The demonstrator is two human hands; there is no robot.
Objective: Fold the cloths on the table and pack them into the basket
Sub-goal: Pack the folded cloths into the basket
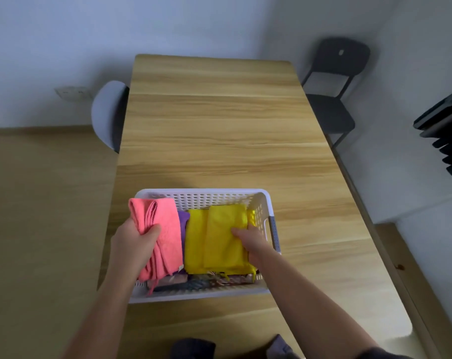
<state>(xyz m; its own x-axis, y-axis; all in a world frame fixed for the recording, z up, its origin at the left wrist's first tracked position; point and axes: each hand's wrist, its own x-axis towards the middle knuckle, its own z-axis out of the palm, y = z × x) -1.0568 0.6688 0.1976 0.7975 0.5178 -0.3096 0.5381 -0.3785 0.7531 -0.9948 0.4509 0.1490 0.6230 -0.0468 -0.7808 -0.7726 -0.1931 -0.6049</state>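
Head view: white basket on the near end of the bench. Left grip closed round a folded pink cloth over the basket's left side. Right grip holding the yellow cloth inside the basket, thumb on top. Purple cloth lies between the two

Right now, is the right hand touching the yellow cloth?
Touching. In the head view the right hand lays its thumb on the yellow cloth.

Wooden table, white perforated basket on its near end.
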